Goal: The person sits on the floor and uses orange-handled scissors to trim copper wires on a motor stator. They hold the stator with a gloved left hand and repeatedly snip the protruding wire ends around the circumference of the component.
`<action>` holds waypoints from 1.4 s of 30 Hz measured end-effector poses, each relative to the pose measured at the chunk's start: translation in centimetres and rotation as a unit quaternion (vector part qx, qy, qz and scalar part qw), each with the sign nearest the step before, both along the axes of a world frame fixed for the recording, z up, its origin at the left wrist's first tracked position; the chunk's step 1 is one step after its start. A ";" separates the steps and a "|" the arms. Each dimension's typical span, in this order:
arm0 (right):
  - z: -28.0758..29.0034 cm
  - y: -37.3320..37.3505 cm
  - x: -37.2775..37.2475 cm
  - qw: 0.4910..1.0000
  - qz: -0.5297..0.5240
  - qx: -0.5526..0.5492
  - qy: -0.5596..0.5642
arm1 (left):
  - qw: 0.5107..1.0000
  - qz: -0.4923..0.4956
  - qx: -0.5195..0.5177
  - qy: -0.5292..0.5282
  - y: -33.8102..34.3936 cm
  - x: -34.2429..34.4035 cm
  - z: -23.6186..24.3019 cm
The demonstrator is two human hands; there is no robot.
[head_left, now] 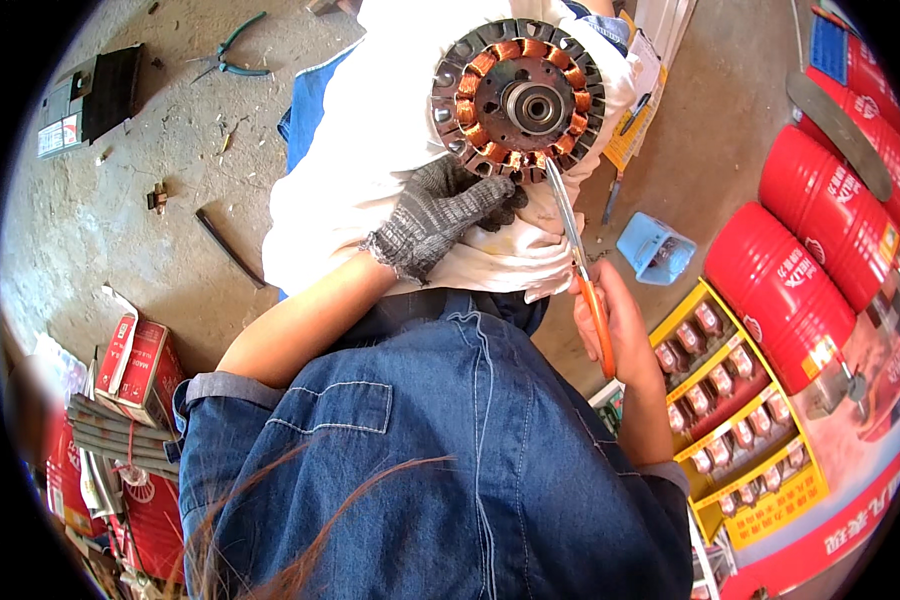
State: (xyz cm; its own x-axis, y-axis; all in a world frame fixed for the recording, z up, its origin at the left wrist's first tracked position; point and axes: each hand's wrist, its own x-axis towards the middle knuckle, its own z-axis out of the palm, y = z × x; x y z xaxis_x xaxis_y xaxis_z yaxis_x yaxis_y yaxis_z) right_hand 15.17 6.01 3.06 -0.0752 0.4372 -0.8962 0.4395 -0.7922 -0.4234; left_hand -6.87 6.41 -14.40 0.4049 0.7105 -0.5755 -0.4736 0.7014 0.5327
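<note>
A round motor stator [467, 112] with copper windings around a central bearing rests on the white cloth [340, 195] over my lap. At its near rim, my left hand [435, 215], in a grey knitted glove, is closed on the edge; its fingertips are partly hidden. My bare right hand [617, 315] grips long-nose pliers [570, 225] by their orange handles. The tips of the pliers reach the copper coils on the stator's near right side. Whether the jaws pinch a wire is too small to tell.
Green-handled pliers [232, 66], a black battery-like box [100, 95] and a dark strip [228, 248] lie on the concrete floor at left. A blue plastic container [642, 240] stands right. Beyond it are red drums [780, 290] and a yellow rack [810, 455]. Red cartons [145, 365] sit lower left.
</note>
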 end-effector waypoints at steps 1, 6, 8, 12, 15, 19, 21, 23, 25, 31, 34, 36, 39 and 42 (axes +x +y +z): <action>0.1 0.1 -0.1 1.000 0.007 -0.003 -0.005 | 1.000 0.007 0.003 0.003 0.0 0.0 0.3; 0.4 0.7 -0.1 0.998 0.057 0.006 -0.023 | 1.000 0.012 0.003 -0.013 0.0 0.0 0.2; 0.1 0.8 -0.2 0.995 0.091 0.039 -0.028 | 1.000 0.014 0.007 -0.009 -0.1 0.0 0.1; -0.6 1.4 -0.4 0.989 0.123 0.066 -0.049 | 0.999 0.030 -0.013 -0.003 0.0 0.1 0.6; -0.1 2.0 -0.5 0.987 0.129 0.045 -0.086 | 1.000 0.011 -0.007 -0.011 0.2 -0.1 0.7; -0.1 1.3 0.1 0.981 0.150 0.034 -0.117 | 1.000 -0.012 0.004 -0.003 0.5 -0.2 0.5; -0.9 0.3 0.7 0.982 0.153 0.065 -0.093 | 1.000 -0.003 -0.011 -0.002 0.3 -0.2 1.0; -1.2 0.2 0.8 0.984 0.144 0.073 -0.072 | 0.999 0.032 -0.038 0.001 0.1 -0.1 1.4; -1.2 0.4 0.6 0.989 0.124 0.060 -0.054 | 0.999 0.014 -0.031 -0.005 0.1 -0.2 1.0; -1.6 0.7 1.3 0.979 0.176 0.067 -0.081 | 1.000 0.014 -0.018 -0.016 0.3 -0.2 1.0; -2.1 0.5 1.3 0.964 0.218 0.104 -0.113 | 0.999 0.031 -0.005 -0.033 0.0 0.0 0.8; -2.5 0.6 0.9 0.949 0.244 0.132 -0.149 | 0.999 0.027 -0.006 -0.035 0.2 -0.1 0.7; -3.5 0.8 0.5 0.901 0.318 0.219 -0.197 | 0.994 0.054 -0.087 -0.031 1.5 -0.3 3.3; -4.6 0.9 0.8 0.866 0.357 0.268 -0.224 | 0.981 0.111 -0.156 -0.038 1.9 0.6 4.6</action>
State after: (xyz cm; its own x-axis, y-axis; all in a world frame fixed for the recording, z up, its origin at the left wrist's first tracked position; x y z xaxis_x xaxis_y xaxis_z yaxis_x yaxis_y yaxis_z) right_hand 15.98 6.96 -1.54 -0.1948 0.7855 -0.5874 0.9517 0.0065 -0.3069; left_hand -6.30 8.33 -9.80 0.3103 0.5807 -0.7526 -0.6634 0.6993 0.2661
